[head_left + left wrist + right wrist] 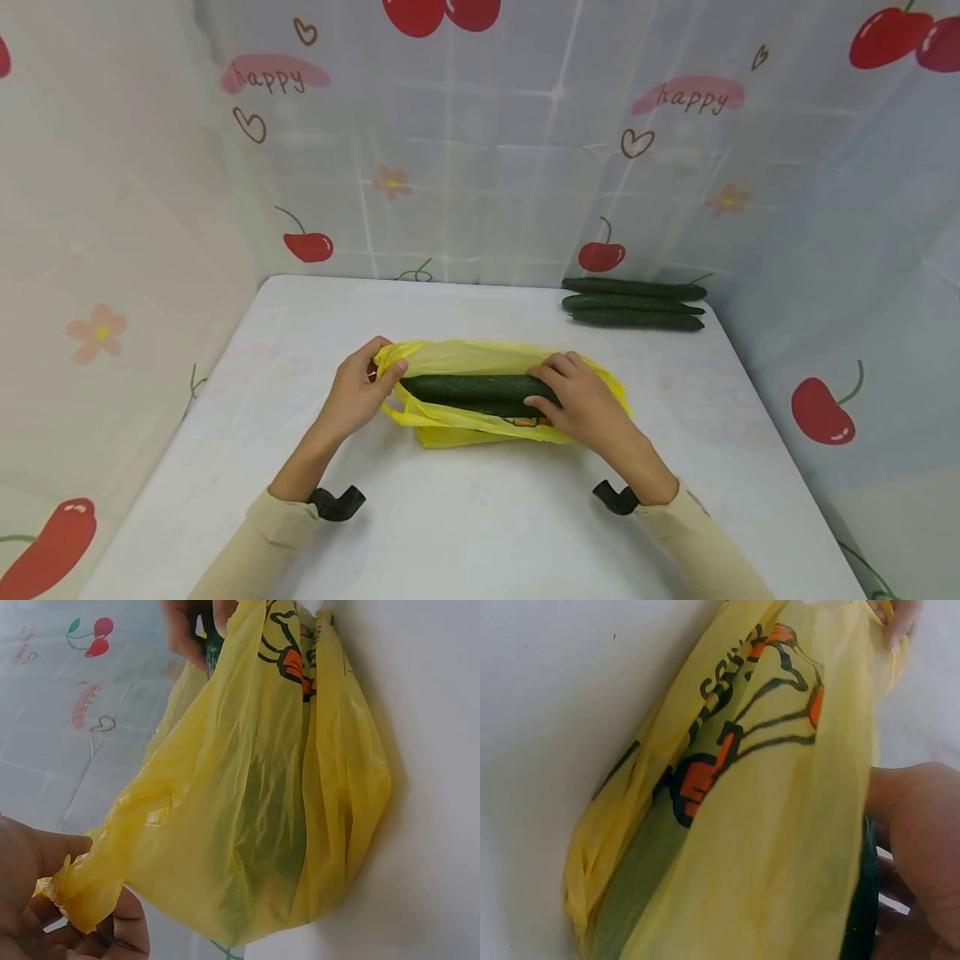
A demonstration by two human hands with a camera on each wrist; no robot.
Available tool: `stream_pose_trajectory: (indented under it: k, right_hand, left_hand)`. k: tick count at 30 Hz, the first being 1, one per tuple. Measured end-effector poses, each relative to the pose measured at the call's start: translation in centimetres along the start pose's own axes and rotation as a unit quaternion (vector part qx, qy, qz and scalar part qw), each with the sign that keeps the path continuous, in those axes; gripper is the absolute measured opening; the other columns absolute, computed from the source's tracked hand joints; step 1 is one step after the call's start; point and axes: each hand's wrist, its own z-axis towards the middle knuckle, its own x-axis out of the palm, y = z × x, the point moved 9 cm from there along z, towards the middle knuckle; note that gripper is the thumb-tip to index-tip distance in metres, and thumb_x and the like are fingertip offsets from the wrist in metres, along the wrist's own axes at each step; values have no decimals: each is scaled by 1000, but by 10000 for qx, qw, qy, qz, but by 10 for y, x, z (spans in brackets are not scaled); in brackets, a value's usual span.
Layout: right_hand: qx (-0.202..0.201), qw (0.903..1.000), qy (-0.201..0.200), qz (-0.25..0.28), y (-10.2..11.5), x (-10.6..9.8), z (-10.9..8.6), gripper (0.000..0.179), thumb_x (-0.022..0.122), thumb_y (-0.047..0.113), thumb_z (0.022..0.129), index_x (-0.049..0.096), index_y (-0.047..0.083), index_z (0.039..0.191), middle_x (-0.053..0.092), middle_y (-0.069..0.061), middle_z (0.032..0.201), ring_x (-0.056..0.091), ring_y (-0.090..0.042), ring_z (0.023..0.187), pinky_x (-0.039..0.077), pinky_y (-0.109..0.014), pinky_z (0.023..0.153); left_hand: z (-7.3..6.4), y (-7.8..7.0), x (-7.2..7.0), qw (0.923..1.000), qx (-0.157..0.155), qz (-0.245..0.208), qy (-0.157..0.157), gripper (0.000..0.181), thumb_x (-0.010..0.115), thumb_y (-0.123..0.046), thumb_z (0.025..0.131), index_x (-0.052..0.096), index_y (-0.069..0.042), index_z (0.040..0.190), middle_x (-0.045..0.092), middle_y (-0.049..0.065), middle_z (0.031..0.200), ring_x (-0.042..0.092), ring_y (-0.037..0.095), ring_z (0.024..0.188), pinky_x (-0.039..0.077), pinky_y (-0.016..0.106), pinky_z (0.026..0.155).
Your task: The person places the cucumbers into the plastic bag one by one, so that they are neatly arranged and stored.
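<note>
A thin yellow plastic bag [457,357] lies on its side in the middle of the table, its long opening facing up. Inside it rests a dark green cucumber [465,390], showing through the opening. My left hand [358,390] pinches the bag's left end; in the left wrist view, thumb and fingers hold a bunched handle strip [101,881]. At the other end, my right hand [585,404] reaches into the opening and grips the cucumber's right part. The right wrist view has the thumb on the near side of the cucumber [864,900], fingers beyond it, partly hidden by the bag.
Several more cucumbers [636,304] lie side by side at the back right corner of the white table [480,517]. A curtain [495,150] printed with cherries hangs behind the table and along both sides. Black wrist mounts [337,503] stick out from both sleeves.
</note>
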Motion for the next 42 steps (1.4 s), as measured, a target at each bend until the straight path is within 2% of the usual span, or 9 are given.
stream_pose_trajectory:
  k: [4,9,14,18,23,29,35,42]
  right_hand:
    - [41,9998,202,6,1,8,2,45,85,33,93,72,9,129,69,-6,120,65,-24,107,59,-40,93]
    - [372,9968,709,-48,-4,19,2,48,79,38,99,71,9,135,75,-7,126,74,-26,104,63,-44,90]
    - [627,9922,1075,75,-15,30,5,47,72,39,104,67,10,140,75,-10,133,74,-30,117,61,-49,100]
    - [669,9928,975,170,-23,32,9,45,72,35,104,64,10,142,73,-11,135,70,-33,122,58,-51,105]
    - [800,9943,674,204,-30,29,12,44,74,29,103,63,10,141,71,-12,133,68,-34,121,58,-51,104]
    - [789,9944,695,76,-32,34,15,44,74,28,103,64,9,141,73,-12,131,70,-34,118,59,-50,100]
    - [864,9937,692,-157,-33,36,15,46,77,31,101,66,11,141,74,-11,130,72,-33,115,62,-49,95]
    - [881,9943,585,-160,-37,39,14,46,77,32,101,66,11,141,74,-11,131,70,-33,118,61,-50,97]
  left_hand:
    - [-1,0,-2,9999,94,85,-41,18,66,-31,109,64,-15,119,59,7,87,55,21,69,44,26,56]
    - [-1,-1,-4,9999,128,49,-84,19,66,-31,108,64,-15,118,60,7,87,56,21,69,44,26,57]
    - [-2,-1,-6,9999,89,-6,-88,20,66,-31,108,63,-15,118,59,7,89,57,20,70,45,25,58]
    - [-2,-3,-6,9998,155,-96,-82,18,66,-30,109,64,-14,117,59,8,88,56,20,71,45,25,59]
    - [-2,-5,-5,9993,281,-226,-19,15,67,-28,108,64,-14,114,58,9,88,56,19,71,45,24,60]
    - [-1,-10,-2,9987,360,-349,35,16,67,-24,108,65,-12,118,58,9,90,54,16,71,45,24,61]
    - [-1,-7,-1,9990,256,-363,24,15,67,-26,108,65,-14,117,58,9,90,55,17,71,45,24,61]
    - [-1,-4,-1,9989,181,-434,-26,14,67,-25,108,64,-13,116,58,10,90,55,19,70,45,24,60]
